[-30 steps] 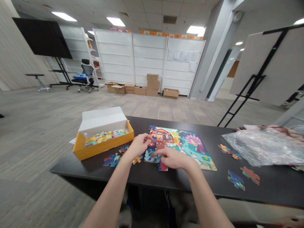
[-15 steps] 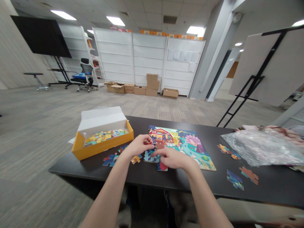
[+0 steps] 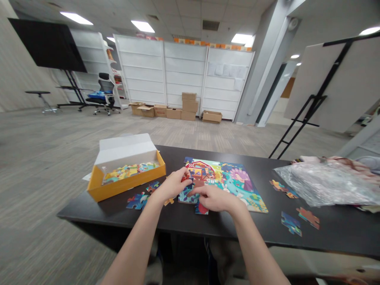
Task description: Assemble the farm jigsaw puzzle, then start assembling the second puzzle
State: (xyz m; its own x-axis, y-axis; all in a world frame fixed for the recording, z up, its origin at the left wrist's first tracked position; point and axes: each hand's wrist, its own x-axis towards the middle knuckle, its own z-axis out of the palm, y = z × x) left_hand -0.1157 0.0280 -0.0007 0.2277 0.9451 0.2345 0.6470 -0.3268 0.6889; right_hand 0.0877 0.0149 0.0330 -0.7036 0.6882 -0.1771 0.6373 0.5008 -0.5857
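One small red piece lies clamped, apparently, in the left hand at the upper left of the puzzle, its long axis unclear at this size, while the right hand rests flat, fingers together, just below it.

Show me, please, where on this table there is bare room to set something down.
The widest bare patch is the table right of the loose pieces, below the plastic bag. Another lies in front of the box, at the table's left end. It is crowded around the left hand and right hand, over the puzzle.
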